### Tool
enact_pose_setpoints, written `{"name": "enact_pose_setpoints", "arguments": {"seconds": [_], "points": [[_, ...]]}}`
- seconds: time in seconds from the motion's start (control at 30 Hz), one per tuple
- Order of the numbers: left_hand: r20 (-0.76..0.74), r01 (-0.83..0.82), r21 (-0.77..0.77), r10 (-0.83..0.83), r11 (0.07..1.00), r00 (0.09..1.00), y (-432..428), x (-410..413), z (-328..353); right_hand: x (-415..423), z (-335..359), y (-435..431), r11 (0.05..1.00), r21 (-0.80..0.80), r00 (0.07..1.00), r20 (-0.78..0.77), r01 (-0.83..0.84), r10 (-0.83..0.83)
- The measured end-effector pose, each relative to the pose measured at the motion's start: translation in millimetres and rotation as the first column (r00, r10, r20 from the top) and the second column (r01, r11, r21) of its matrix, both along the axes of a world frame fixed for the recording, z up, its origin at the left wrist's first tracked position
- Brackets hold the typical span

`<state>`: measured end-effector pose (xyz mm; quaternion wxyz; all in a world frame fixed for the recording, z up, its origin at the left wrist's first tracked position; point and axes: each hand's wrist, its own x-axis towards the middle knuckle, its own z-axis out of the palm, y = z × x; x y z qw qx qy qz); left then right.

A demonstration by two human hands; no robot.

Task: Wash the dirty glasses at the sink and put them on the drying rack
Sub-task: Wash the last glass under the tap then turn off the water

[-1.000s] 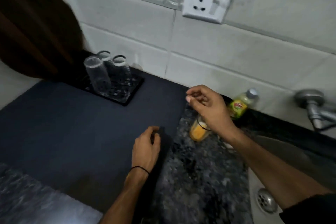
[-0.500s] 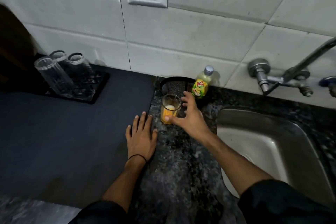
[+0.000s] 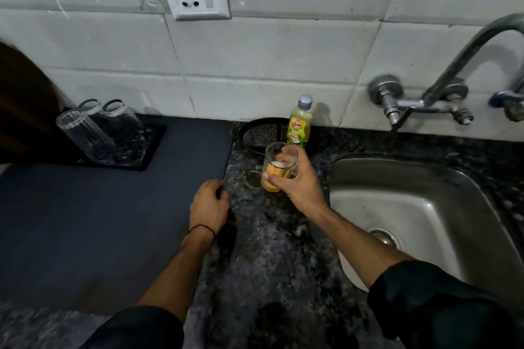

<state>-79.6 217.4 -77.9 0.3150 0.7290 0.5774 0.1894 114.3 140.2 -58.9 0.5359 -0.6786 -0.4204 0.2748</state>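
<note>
Far left, at the back edge of the counter [image 3: 283,263]: black drying rack [image 3: 147,150] with three clear glasses [image 3: 82,133] upturned on it, seemingly clean and done. Whether more glasses wait out of view, impossible to tell.

Further right, a dark mat [image 3: 113,207] over the left stretch of the counter, bare of glassware.

At the mat's right edge: left hand [image 3: 208,204], fingers curled loosely, resting knuckles-up on the surface, gripping nothing.

Just right of that, above the speckled stone: dirty glass [image 3: 279,167], clear, with orange liquid and a pale foam in the bottom. Wrapped around its right side and closed firmly on it, right hand [image 3: 297,181]. Glass apparently just lifted off the stone or about to be; contact underneath hard to judge. Faint ring mark on the counter just left of it.

Behind, against the tiled wall: green-yellow dish soap bottle [image 3: 299,125], upright, cap on, beside a dark round holder [image 3: 261,133].

Right: steel sink [image 3: 425,207], dry-looking and empty, drain uncovered; tap [image 3: 453,76] above, no water running.

Judgement: three glasses finished, this one only at pickup. Left to do: emptying it into the sink, soaping, rinsing, carrying it across to the rack at far left.
</note>
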Motion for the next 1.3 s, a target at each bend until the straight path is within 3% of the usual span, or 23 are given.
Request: {"name": "enact_pose_setpoints", "arguments": {"seconds": [0.1, 0.3, 0.5, 0.73, 0.9, 1.1, 1.3], "points": [[0.113, -0.021, -0.003, 0.021, 1.000, 0.993, -23.5, 41.5, 21.5, 31.1, 14.3, -31.2, 1.000, 0.020, 1.000, 0.019, 0.014, -0.015], [0.335, 0.214, -0.008, -0.199, 0.977, 0.921, -71.9, 151.7, 55.6, 106.8, 30.4, -111.8, 0.993, 0.045, 0.990, 0.087, 0.106, -0.110], [0.249, 0.280, 0.047, -0.282, 0.959, 0.926, -107.1, 251.2, 92.3, 173.7, 38.0, -182.0, 0.991, 0.034, 0.984, 0.120, 0.132, -0.135], [-0.093, 0.240, 0.075, -0.233, 0.968, 0.968, -105.5, 332.1, 119.2, 204.2, 40.9, -219.9, 0.989, 0.022, 0.987, 0.067, 0.147, -0.148], [-0.052, 0.149, 0.050, -0.146, 0.988, 0.988, -92.9, 357.4, 125.4, 216.5, 46.3, -229.2, 0.987, 0.025, 0.985, 0.055, 0.159, -0.161], [-0.051, 0.149, 0.063, -0.146, 0.987, 0.988, -96.1, 362.3, 125.2, 228.4, 55.1, -224.6, 0.983, 0.012, 0.982, 0.044, 0.181, -0.181], [0.245, 0.088, -0.138, -0.052, 0.986, 0.968, -92.9, 361.8, 119.9, 236.4, 58.1, -216.2, 0.980, 0.016, 0.978, 0.055, 0.201, -0.201]]}}
